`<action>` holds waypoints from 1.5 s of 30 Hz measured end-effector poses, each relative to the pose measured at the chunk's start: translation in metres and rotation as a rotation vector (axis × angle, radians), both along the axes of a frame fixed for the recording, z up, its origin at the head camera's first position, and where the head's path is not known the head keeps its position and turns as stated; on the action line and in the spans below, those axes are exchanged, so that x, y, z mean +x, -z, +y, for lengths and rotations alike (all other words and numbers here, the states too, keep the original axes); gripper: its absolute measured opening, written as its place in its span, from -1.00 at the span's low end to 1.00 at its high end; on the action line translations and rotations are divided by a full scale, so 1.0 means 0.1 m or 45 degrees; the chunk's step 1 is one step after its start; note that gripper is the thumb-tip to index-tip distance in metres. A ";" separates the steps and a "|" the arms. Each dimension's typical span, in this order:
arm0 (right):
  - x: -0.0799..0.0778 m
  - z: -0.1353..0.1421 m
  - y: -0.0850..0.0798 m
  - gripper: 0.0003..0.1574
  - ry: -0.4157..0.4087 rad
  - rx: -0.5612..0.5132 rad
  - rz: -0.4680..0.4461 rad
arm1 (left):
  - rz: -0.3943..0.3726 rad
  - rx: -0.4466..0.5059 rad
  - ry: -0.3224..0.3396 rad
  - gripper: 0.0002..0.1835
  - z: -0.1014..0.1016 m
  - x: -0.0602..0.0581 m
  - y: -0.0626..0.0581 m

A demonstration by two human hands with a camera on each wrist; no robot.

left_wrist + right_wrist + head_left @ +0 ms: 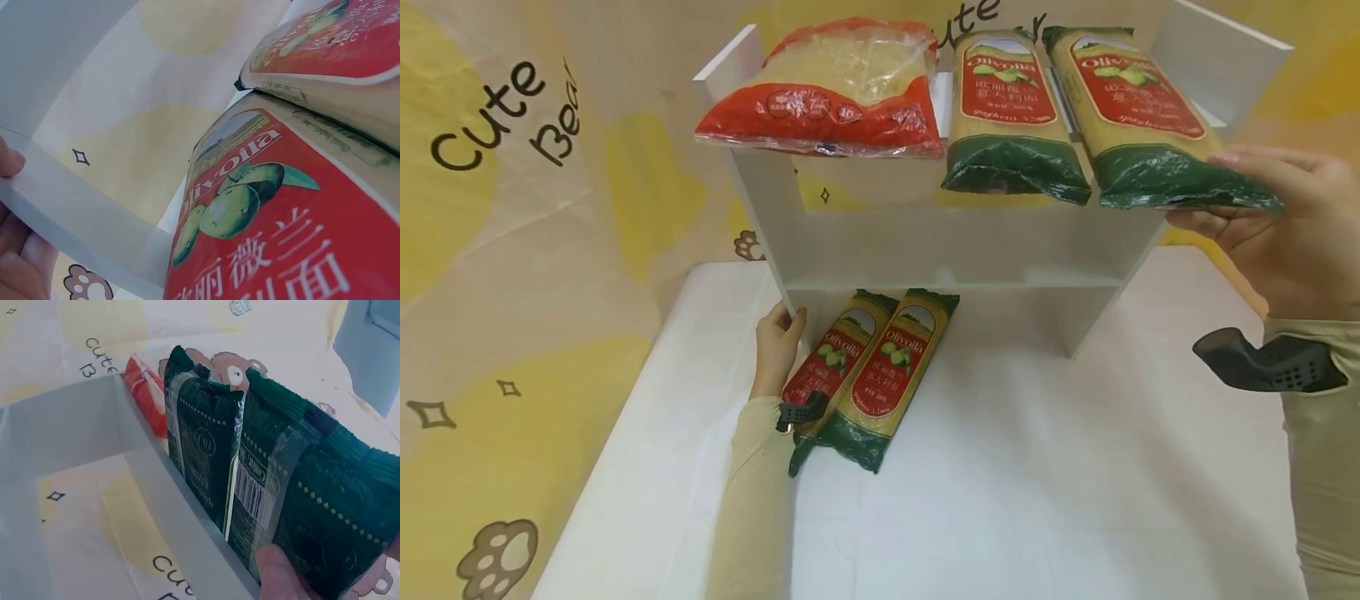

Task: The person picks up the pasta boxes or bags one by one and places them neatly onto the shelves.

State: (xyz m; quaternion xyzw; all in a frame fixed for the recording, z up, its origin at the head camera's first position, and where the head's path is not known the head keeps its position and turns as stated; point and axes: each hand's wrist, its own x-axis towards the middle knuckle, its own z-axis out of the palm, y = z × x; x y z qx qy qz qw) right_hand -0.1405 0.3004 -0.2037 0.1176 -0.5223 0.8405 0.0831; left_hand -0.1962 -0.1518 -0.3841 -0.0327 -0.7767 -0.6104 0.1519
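My right hand [1300,200] pinches the green lower end of a spaghetti pack [1142,100] on the shelf's top right, thumb on one face and fingers on the other. Beside it lies a second spaghetti pack [1011,108], its green end jutting over the front edge. With my left hand [778,346] I grip the left side panel of the white shelf [947,242] low down, the thumb on one face in the left wrist view. Close to that hand, two more spaghetti packs [887,367] lean together under the shelf, one partly hidden by the wrist camera.
A red bag of yellowish pasta [842,92] lies at the top left of the shelf. Under everything spreads a white-covered table [1000,500]. Behind it hangs a patterned cloth [647,192] with bear prints and lettering.
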 end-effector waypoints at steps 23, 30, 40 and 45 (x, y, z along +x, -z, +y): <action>0.09 0.06 0.31 -0.61 -0.098 -0.776 -0.116 | 0.020 0.028 0.012 -0.69 0.02 -0.02 0.00; 0.19 -0.05 0.41 -0.67 -0.140 -0.664 -0.084 | 0.023 0.028 0.008 -0.68 0.00 -0.01 0.00; 0.40 -0.35 0.83 -0.60 -0.326 -0.468 0.083 | 0.011 0.025 -0.005 -0.69 0.02 -0.01 0.01; 0.41 -0.41 1.06 -0.61 -0.423 -0.589 -0.001 | 0.015 0.025 -0.003 -0.69 0.03 -0.02 0.02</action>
